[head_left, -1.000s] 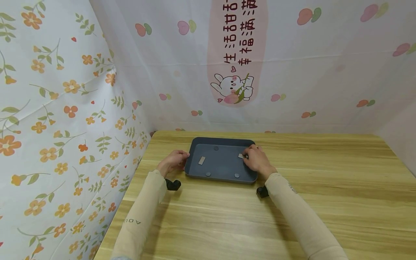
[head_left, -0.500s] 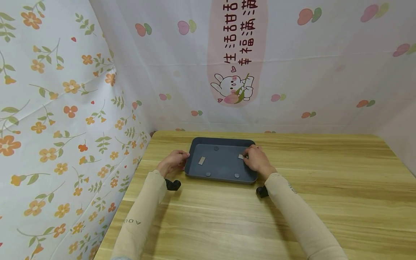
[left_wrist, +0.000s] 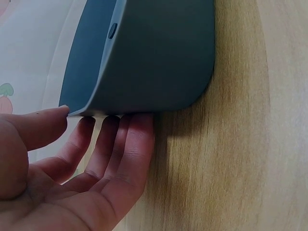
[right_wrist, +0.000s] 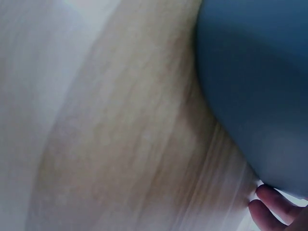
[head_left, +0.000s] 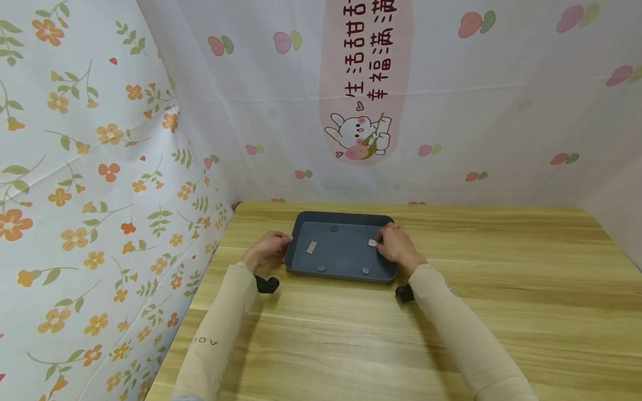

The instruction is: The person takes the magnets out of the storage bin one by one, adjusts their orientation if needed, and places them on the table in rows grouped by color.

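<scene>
A shallow grey-blue tray (head_left: 341,277) with raised walls lies on the wooden table. On its floor are several round pads (head_left: 365,270) and a pale rectangular piece (head_left: 311,247) on the left. My left hand (head_left: 269,247) holds the tray's left wall; in the left wrist view, the thumb is at the rim and the fingers bend against the outer side. My right hand (head_left: 398,245) reaches over the right wall, its fingers curled at a second small silvery rectangular piece (head_left: 372,243), which it seems to pinch. The right wrist view shows only two fingertips (right_wrist: 269,211) beside the tray.
Dark camera mounts (head_left: 267,285) sit below both wrists, just above the wooden table (head_left: 331,340). A patterned cloth (head_left: 281,122) hangs behind the table, and a floral one (head_left: 100,184) hangs on the left.
The silvery piece at my right fingers has shifted very slightly and looks brighter. My left hand and the tray stay where they were.
</scene>
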A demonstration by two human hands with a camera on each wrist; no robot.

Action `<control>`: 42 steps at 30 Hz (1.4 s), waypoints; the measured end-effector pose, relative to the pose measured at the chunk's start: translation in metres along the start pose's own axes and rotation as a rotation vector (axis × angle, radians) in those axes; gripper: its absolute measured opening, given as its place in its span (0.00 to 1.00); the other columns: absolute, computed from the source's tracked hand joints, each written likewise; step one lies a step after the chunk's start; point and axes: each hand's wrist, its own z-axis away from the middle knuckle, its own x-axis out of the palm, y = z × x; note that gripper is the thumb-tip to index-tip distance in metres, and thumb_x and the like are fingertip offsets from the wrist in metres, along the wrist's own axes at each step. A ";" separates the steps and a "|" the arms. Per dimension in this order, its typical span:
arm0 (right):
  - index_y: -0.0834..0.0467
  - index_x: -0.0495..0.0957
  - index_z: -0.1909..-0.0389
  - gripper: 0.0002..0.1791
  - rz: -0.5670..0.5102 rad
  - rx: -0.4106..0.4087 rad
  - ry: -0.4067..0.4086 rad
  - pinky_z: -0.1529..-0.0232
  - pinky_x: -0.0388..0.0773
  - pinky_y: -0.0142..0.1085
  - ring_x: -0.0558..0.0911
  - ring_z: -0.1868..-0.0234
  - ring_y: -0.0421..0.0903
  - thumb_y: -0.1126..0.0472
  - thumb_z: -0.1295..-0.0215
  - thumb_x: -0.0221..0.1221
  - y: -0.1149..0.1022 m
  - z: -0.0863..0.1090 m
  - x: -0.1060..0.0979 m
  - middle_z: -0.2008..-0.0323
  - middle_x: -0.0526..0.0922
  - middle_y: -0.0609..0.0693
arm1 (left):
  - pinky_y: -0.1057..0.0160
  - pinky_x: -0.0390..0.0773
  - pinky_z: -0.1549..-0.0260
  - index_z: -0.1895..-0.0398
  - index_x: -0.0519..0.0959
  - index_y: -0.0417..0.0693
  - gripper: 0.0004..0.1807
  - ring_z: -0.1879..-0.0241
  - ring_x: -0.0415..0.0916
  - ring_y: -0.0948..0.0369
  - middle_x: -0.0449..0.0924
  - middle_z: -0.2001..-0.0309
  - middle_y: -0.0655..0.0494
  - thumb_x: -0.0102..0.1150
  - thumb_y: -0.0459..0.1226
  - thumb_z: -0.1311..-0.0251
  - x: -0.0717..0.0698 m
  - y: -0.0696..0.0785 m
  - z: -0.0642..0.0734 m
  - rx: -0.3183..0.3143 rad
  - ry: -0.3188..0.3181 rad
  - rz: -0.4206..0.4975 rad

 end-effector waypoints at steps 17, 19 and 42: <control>0.60 0.77 0.60 0.07 0.005 0.010 -0.021 0.50 0.69 0.52 0.68 0.47 0.63 0.61 0.35 0.58 0.000 0.002 -0.002 0.53 0.74 0.61 | 0.63 0.76 0.68 0.45 0.71 0.34 0.17 0.68 0.72 0.59 0.75 0.61 0.48 0.45 0.38 0.26 0.001 0.002 0.002 -0.005 0.019 -0.022; 0.60 0.76 0.61 0.06 0.002 0.004 -0.022 0.51 0.69 0.52 0.68 0.47 0.63 0.62 0.35 0.59 0.000 0.002 -0.002 0.54 0.74 0.60 | 0.63 0.76 0.68 0.45 0.71 0.34 0.17 0.68 0.72 0.59 0.75 0.60 0.48 0.45 0.38 0.26 0.001 0.002 0.002 -0.005 0.023 -0.024; 0.59 0.80 0.65 0.04 0.000 -0.062 -0.001 0.45 0.65 0.54 0.70 0.50 0.63 0.62 0.39 0.61 0.007 0.003 -0.001 0.59 0.76 0.58 | 0.64 0.76 0.69 0.46 0.72 0.34 0.17 0.68 0.72 0.59 0.74 0.61 0.49 0.45 0.39 0.26 0.001 0.000 0.001 -0.004 0.029 -0.045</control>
